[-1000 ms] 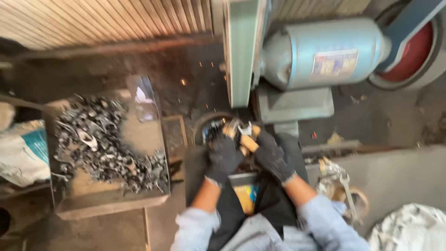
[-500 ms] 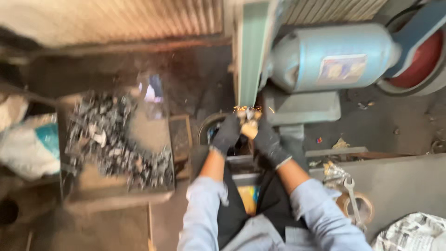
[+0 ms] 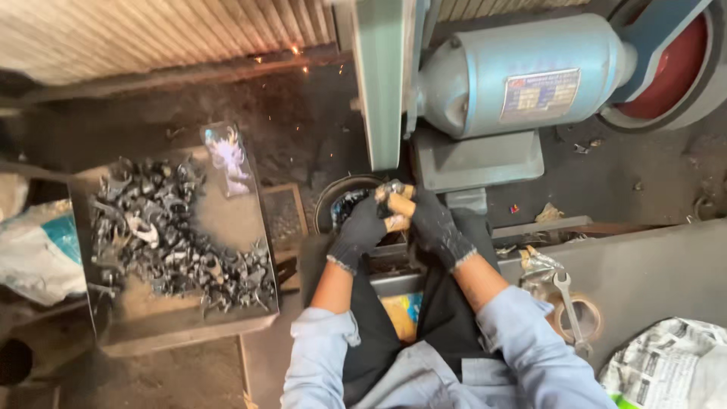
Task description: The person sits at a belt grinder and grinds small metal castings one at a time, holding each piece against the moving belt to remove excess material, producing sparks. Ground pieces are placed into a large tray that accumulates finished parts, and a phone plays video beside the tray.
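Observation:
Both my hands wear dark knit gloves. My left hand (image 3: 360,231) and my right hand (image 3: 433,223) together grip a small metal part with a tan wooden holder (image 3: 397,203), pressed up near the lower end of the green grinding belt housing (image 3: 379,83). A few orange sparks (image 3: 295,51) fly off to the upper left. Below the hands sits a round dark bowl (image 3: 333,201) holding small metal parts.
A tray (image 3: 189,318) heaped with several dark metal pieces stands at the left. The blue motor (image 3: 522,72) with a red wheel (image 3: 666,83) fills the upper right. A wrench (image 3: 568,299), a tape roll (image 3: 579,318) and newspaper (image 3: 670,367) lie at the right.
My hands have brought the part up from above the bowl toward the belt, and sparks now show. The view has drawn closer.

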Demonstrator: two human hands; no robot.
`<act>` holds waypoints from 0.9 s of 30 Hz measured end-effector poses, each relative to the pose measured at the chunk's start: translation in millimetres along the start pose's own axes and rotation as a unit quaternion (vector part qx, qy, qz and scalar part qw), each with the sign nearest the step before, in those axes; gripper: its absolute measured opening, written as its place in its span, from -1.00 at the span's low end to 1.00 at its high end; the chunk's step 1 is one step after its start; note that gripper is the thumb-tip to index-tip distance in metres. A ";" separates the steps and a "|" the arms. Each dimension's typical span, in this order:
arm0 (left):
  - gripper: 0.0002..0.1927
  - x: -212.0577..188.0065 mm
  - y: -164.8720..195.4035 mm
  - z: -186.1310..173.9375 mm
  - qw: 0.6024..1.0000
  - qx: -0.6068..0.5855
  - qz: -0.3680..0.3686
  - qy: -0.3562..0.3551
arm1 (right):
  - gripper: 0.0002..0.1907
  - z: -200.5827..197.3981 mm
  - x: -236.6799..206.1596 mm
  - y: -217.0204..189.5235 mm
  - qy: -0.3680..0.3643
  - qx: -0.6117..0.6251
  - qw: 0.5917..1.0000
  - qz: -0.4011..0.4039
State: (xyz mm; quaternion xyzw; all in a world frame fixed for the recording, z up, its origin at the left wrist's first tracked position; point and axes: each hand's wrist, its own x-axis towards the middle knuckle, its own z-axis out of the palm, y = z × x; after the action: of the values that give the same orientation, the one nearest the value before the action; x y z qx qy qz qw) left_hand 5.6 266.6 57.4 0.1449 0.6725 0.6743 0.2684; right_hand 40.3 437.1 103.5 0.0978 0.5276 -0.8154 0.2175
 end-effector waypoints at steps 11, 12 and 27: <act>-0.76 25.2 -26.7 -21.7 0.971 -0.205 -0.090 0.083 | -0.73 7.3 58.2 18.9 0.098 -0.025 0.994 -0.040; -0.77 28.4 -28.1 -24.5 0.967 -0.221 -0.099 0.082 | -0.71 9.2 59.5 16.0 0.111 -0.014 0.994 -0.016; -0.59 33.2 27.5 13.2 0.953 -0.283 -0.040 0.096 | -0.73 -19.0 65.8 32.4 0.119 0.180 0.971 -0.104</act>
State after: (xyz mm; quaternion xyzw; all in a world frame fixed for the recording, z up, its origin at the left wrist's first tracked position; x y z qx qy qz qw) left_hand -18.7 297.4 79.7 -0.0294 0.4819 0.8366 0.2588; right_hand -4.5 426.5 43.3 0.1764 0.4014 -0.8976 0.0462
